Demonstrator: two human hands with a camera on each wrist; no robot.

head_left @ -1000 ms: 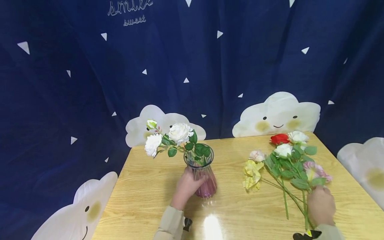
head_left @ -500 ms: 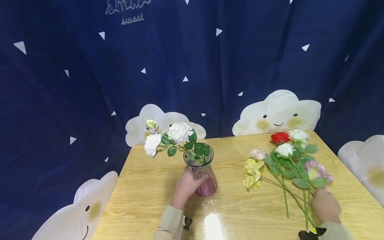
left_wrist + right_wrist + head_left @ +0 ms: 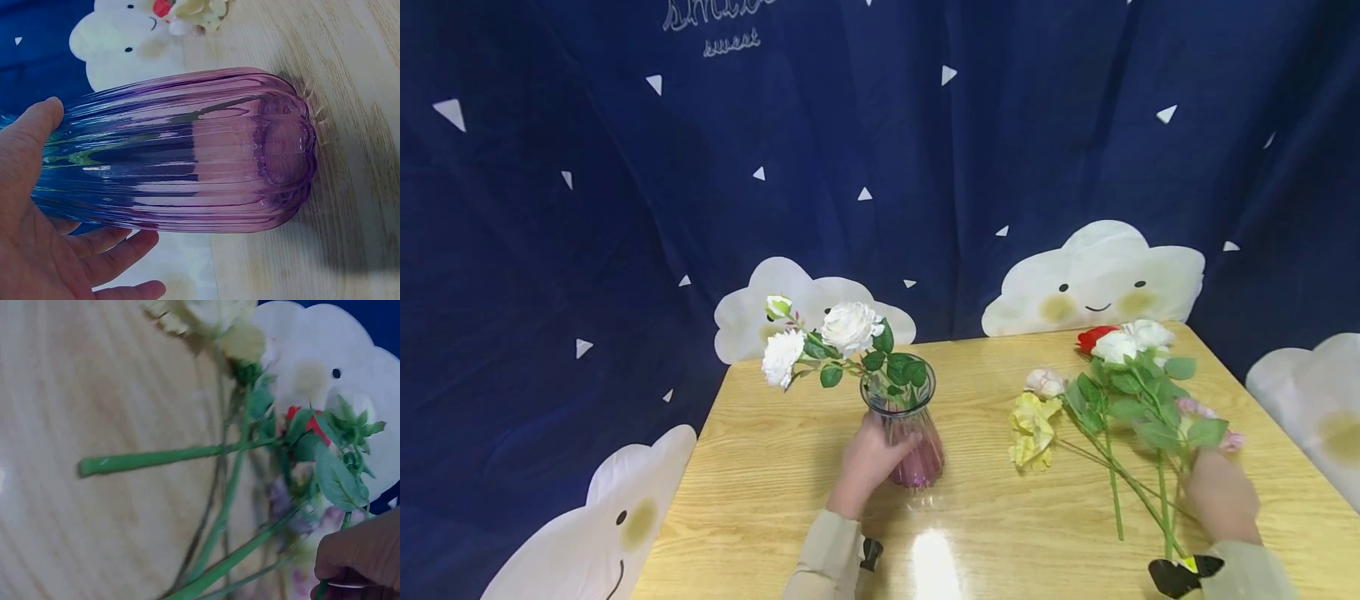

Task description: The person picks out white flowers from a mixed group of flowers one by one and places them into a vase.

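Observation:
My left hand (image 3: 872,460) grips a ribbed glass vase (image 3: 921,458) on the table, thumb on one side and fingers on the other. The left wrist view shows the vase (image 3: 206,156) fading from blue to pink. White flowers (image 3: 850,327) with green leaves lean out of its mouth to the left. At the right, my right hand (image 3: 1221,496) pinches the green stem of a white rose (image 3: 1115,347). That rose is raised a little above the other flowers, partly covering a red flower (image 3: 1094,337). In the right wrist view, the right hand (image 3: 364,550) is partly cut off.
Around the right hand lie a second white flower (image 3: 1152,333), a pink flower (image 3: 1232,440), a pale pink one (image 3: 1044,382) and a yellow one (image 3: 1032,429). Their stems cross on the wooden table (image 3: 760,500). A dark blue curtain (image 3: 820,125) hangs behind.
My right hand has moved slightly right and away from me. The white rose has risen with it and now overlaps the red flower. My left hand and the vase stay put.

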